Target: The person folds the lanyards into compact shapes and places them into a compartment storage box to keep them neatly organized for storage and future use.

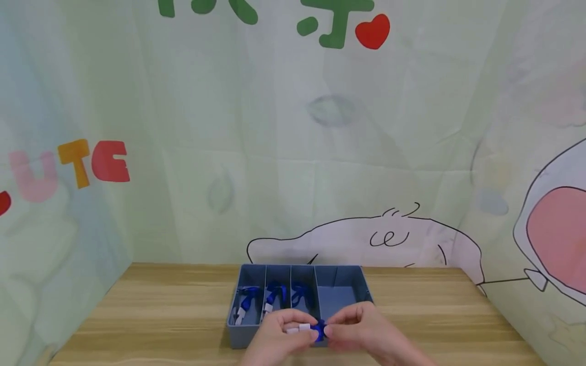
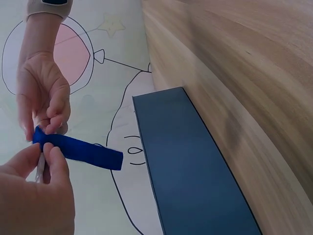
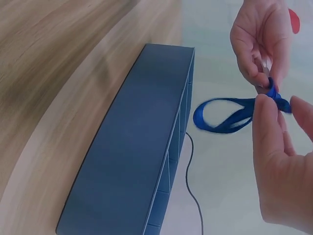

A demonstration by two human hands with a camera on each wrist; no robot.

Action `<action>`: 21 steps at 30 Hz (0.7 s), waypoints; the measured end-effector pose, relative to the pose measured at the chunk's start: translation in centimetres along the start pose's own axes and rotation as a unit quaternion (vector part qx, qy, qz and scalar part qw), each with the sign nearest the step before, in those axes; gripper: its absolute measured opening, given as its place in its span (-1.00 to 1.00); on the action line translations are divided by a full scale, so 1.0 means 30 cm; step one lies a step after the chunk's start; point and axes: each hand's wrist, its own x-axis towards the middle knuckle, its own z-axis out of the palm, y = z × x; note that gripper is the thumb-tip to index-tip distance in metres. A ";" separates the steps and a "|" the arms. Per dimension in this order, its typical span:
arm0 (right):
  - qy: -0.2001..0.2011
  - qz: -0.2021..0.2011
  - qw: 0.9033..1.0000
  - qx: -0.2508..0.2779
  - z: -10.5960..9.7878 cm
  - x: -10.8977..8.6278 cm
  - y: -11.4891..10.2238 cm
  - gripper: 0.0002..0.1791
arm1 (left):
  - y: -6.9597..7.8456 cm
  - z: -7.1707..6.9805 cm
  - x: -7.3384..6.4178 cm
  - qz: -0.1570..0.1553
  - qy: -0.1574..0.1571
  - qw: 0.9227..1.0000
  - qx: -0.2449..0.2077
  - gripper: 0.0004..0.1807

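Both hands meet just above the front edge of a grey-blue divided box (image 1: 241,336), working on one blue lanyard (image 1: 319,332). My left hand (image 1: 278,339) pinches it close to its white end piece (image 1: 304,327). From the other side, my right hand (image 1: 363,328) pinches the knotted blue part between thumb and fingers. In the left wrist view a flat folded length of the lanyard (image 2: 93,152) sticks out from the fingertips. The right wrist view shows this length as a loose loop hanging past the knot; the fingers partly cover the knot.
Three narrow compartments hold similar blue bundles: a left one (image 1: 247,300), a middle one (image 1: 274,292) and a third (image 1: 299,293). A wider compartment (image 1: 336,297) is at the right. The box stands on a wooden table (image 1: 174,305) before a printed cloth backdrop (image 1: 274,127).
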 end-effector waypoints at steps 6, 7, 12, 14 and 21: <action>-0.016 -0.027 0.999 0.034 0.009 -0.005 0.010 -0.71 | -0.003 -0.001 -0.007 0.014 0.005 1.000 -0.008 -0.73; -0.016 -0.029 0.999 0.035 0.010 -0.007 0.010 -0.71 | -0.004 0.000 -0.006 0.014 0.005 1.000 -0.010 -0.72; 0.008 -0.029 0.999 0.025 0.014 -0.008 0.015 -0.70 | -0.007 0.002 -0.002 0.012 0.002 1.000 -0.015 -0.69; 0.017 -0.032 0.999 0.018 0.018 -0.005 0.020 -0.70 | -0.006 0.001 -0.002 0.007 0.000 1.000 -0.016 -0.68; 0.044 -0.073 0.995 -0.044 0.036 0.011 0.042 -0.72 | -0.013 0.009 -0.007 -0.001 0.003 1.000 -0.027 -0.61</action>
